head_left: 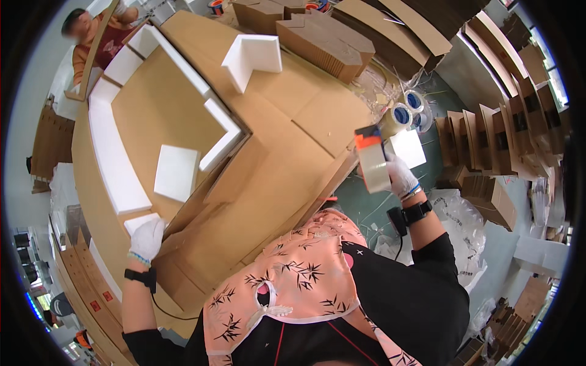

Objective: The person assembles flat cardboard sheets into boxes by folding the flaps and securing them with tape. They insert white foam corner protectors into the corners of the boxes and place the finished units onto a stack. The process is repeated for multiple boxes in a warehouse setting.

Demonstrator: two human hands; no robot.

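White-gloved right hand (400,175) fingers grip one tape dispenser (372,160); left hand (148,239) presses one cardboard box (256,183).

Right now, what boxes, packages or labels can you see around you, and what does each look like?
Open cardboard box: centre, large, brown, lined with white foam blocks.
Flat cartons: right, upright brown rows.
Folded cartons: top, brown stack.
Red labels: lower left, small squares on brown cardboard.
Tape dispenser: in the right hand, orange and beige.
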